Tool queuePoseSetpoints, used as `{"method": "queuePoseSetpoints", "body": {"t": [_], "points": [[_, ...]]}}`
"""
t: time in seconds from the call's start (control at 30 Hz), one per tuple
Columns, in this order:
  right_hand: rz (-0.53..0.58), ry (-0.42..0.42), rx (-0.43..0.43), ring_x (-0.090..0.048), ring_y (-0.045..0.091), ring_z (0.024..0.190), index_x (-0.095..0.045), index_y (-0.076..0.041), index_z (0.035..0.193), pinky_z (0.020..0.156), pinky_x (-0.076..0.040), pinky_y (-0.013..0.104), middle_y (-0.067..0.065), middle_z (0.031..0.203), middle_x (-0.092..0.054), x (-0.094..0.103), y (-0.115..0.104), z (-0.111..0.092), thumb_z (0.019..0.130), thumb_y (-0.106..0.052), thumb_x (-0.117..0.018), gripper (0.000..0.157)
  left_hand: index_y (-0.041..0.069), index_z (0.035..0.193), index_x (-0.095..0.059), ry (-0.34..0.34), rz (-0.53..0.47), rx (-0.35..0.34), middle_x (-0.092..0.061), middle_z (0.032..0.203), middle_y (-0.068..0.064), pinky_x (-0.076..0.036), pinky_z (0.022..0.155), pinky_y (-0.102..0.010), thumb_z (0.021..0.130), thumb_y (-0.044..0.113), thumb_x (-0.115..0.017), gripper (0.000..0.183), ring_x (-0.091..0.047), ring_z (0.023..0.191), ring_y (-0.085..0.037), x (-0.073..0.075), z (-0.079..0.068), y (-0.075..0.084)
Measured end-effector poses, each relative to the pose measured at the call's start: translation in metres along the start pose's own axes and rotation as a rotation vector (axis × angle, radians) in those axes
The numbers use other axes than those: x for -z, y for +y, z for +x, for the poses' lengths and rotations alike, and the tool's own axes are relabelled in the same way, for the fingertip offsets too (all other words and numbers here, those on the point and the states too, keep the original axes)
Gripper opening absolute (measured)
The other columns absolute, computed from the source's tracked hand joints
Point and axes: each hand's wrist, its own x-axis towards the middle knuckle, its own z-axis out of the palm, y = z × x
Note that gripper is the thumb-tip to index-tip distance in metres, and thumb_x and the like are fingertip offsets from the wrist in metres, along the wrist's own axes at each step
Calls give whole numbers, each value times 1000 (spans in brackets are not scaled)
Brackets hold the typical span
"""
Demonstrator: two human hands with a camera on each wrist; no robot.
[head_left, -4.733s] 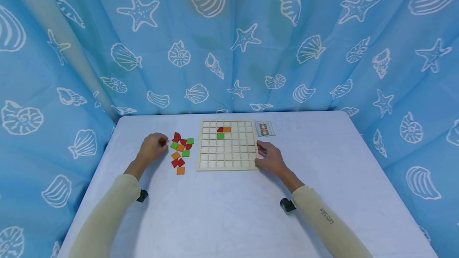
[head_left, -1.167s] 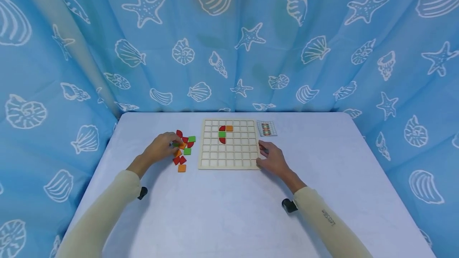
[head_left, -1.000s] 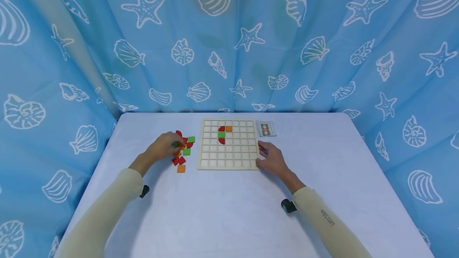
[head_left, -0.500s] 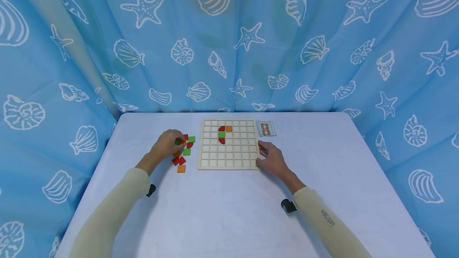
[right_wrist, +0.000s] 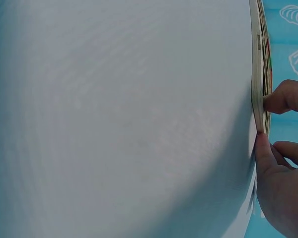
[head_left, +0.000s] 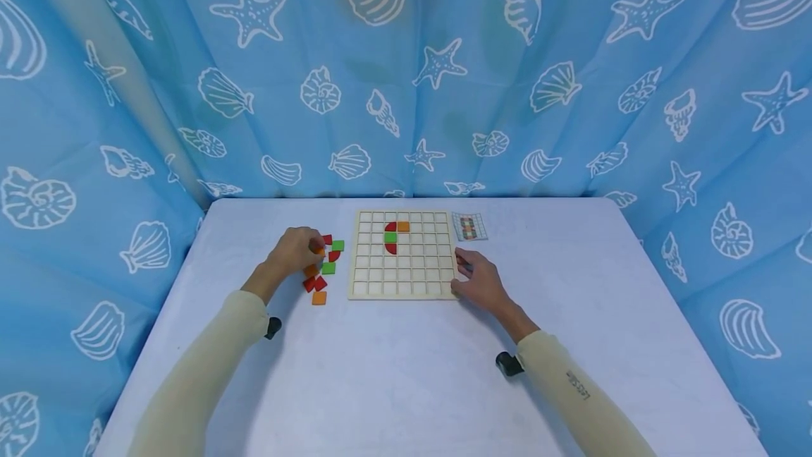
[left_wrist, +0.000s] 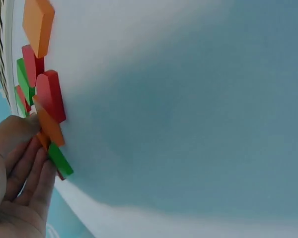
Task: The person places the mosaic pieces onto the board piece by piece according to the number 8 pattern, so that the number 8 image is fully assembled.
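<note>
In the head view my left hand point(head_left: 290, 252) is at the left of a loose pile of flat coloured tiles. Its thumb and fingers pinch an orange square tile point(head_left: 320, 252), also visible between them in the left wrist view. A green tile point(left_wrist: 60, 161) lies by the fingertips there. My right hand point(head_left: 480, 281) grips the lower right edge of a pale grid board point(head_left: 380, 297), thumb near the corner. On the board sit a red quarter-round tile point(head_left: 390, 226), an orange square point(head_left: 403, 226), a green square point(head_left: 390, 238) and another red quarter-round point(head_left: 391, 249).
Several tiles lie left of the board, among them a green square point(head_left: 328, 268), a red tile point(head_left: 320, 283) and an orange square point(head_left: 319, 297). A printed pattern card point(head_left: 478, 226) lies beside the board's upper right corner. A patterned blue curtain point(head_left: 406, 125) surrounds the white table point(head_left: 393, 386).
A lower red quarter-round tile was added to the board between the oldest frame and 1.2 seconds ago. My left hand has since shifted slightly up and right over the pile. The right hand stays.
</note>
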Motion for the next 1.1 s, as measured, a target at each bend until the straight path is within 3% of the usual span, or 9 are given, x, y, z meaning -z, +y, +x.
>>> {"method": "queuePoseSetpoints", "body": {"t": [0.2,0.43,0.77,0.97,1.1], "points": [[-5,-9,-13,-53,24,122,-42,0,144,100,-45,31,14,131,-52,-1,-1,-1,80,-4,-70,70,6,120,-62,-26,-38,13,-58,116,-13,-56,80,-35,79,9,-80,45,-52,105,-29,-1,-1,1],[-8,-7,-11,-53,24,122,-43,0,144,100,-45,31,14,131,-52,1,-4,-1,80,-4,-70,70,8,121,-61,61,-103,16,-60,113,-11,-57,79,-36,79,12,-81,47,-55,105,-28,-6,-5,-9],[0,-12,-3,-53,24,123,-43,1,144,98,-45,30,15,131,-52,0,-1,0,79,-3,-70,71,7,119,-61,107,-153,13,-61,112,-12,-57,80,-36,78,9,-80,45,-55,104,-28,-14,-6,-12],[-14,-3,1,-53,24,121,-43,0,144,99,-45,31,14,130,-53,2,-1,1,79,-3,-70,71,7,119,-61,99,-141,-33,-60,110,-10,-56,79,-35,81,8,-77,41,-53,102,-27,-15,-3,2],[-9,-9,10,-53,24,121,-43,1,144,99,-45,31,15,130,-53,1,0,1,79,-3,-71,71,7,117,-63,129,-95,-115,-61,108,-9,-54,84,-34,82,8,-76,38,-54,98,-25,-18,1,16]]}}
